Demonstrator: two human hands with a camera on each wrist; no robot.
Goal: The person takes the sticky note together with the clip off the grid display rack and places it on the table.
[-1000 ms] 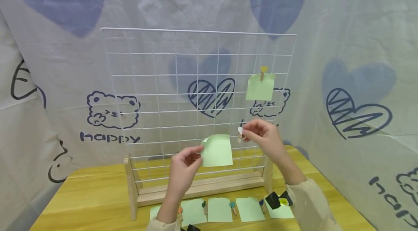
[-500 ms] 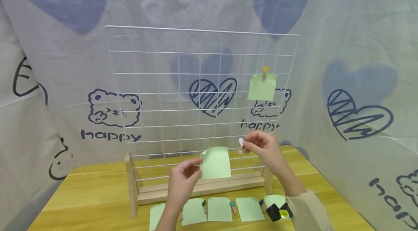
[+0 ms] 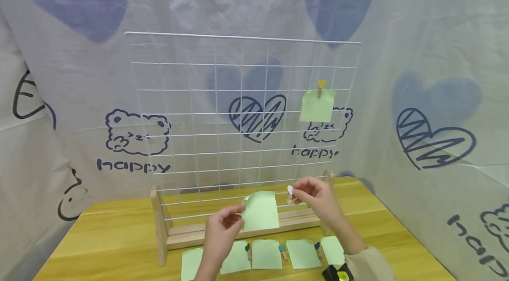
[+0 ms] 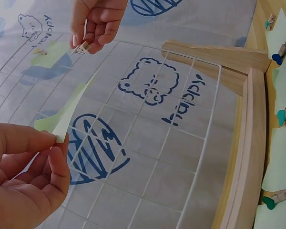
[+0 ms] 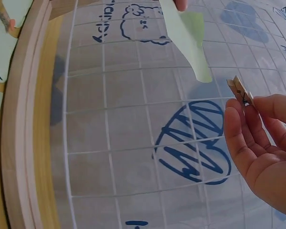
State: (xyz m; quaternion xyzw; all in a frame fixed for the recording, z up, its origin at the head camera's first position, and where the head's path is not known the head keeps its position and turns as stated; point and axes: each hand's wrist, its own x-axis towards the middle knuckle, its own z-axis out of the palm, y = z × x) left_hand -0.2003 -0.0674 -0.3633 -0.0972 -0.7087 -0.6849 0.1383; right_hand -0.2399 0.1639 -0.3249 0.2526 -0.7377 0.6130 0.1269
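Observation:
Between thumb and fingers, my left hand (image 3: 221, 233) pinches the left edge of a light green sticky note (image 3: 260, 211), whose top left corner curls. The note hangs in front of the lower part of a white wire grid (image 3: 203, 153). To its right, my right hand (image 3: 318, 197) pinches a small wooden clothespin (image 3: 290, 194) with a white top. In the right wrist view the clothespin (image 5: 240, 90) points away from the fingertips, apart from the note (image 5: 183, 38). Higher up on the grid, a yellow heart clothespin (image 3: 321, 88) holds another green note (image 3: 317, 106).
The grid stands in a wooden base (image 3: 187, 239) on a yellow wood-grain table (image 3: 107, 237). Along the front lies a row of several green notes (image 3: 267, 254), with small coloured clothespins (image 3: 283, 252) between them. A printed cloth (image 3: 191, 2) hangs behind.
Both hands have moved down in the head view, carrying the sticky note and the white-topped clothespin lower along the grid. Their grips look unchanged.

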